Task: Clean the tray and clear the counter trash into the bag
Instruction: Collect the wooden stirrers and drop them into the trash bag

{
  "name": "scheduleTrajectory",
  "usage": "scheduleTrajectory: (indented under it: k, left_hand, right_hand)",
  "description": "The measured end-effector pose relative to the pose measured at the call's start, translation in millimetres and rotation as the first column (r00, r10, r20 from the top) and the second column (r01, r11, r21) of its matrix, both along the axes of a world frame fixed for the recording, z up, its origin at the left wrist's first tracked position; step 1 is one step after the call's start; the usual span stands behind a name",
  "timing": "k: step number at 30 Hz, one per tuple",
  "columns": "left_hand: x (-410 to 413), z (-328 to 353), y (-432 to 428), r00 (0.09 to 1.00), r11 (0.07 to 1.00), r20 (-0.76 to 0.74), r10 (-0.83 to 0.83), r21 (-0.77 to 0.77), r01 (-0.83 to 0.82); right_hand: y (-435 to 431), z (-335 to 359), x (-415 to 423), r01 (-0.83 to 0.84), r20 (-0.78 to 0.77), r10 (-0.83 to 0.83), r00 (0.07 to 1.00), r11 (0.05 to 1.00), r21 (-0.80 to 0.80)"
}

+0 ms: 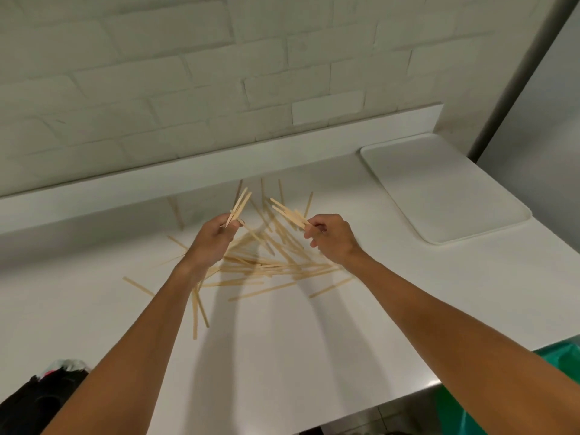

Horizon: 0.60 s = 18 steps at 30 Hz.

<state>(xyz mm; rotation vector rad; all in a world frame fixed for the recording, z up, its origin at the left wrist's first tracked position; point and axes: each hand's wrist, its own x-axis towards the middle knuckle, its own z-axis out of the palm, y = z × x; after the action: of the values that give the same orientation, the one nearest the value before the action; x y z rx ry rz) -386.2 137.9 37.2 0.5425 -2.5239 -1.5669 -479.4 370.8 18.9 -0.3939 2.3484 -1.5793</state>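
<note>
Several thin wooden stir sticks (266, 268) lie scattered in a loose pile on the white counter (282, 340). My left hand (213, 238) pinches a small bundle of sticks (240, 204) that points up and away. My right hand (329, 235) grips another few sticks (288, 213) angled to the upper left. Both hands hover just above the pile. A white rectangular tray (445, 189) lies flat at the back right of the counter with nothing on it. A green bag (552, 359) shows at the lower right, below the counter edge.
A white brick wall with a low ledge (219, 171) runs behind the counter. A grey panel (539, 98) stands at the far right. A dark object (40, 400) with a pale crumpled item sits at the lower left corner.
</note>
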Motion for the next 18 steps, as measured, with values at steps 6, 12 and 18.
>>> scheduleTrajectory:
  k: [6, 12, 18]
  left_hand:
    - [-5.3, 3.4, -15.0, 0.995, 0.984, -0.058, 0.086, 0.159, -0.076]
    - [-20.1, 13.7, -10.5, 0.994, 0.968, -0.029, 0.103, 0.231, -0.093]
    - [-30.4, 6.0, 7.7, 0.991, 0.926, 0.029, 0.129, 0.355, -0.131]
  right_hand:
    - [-10.3, -13.2, -1.5, -0.034, 0.04, 0.033, 0.999, 0.999, 0.018]
    - [-27.0, -6.9, -4.4, -0.082, 0.077, 0.083, 0.994, 0.997, -0.017]
    - [-40.4, 3.9, -2.8, -0.186, 0.226, 0.197, 0.954, 0.98, -0.072]
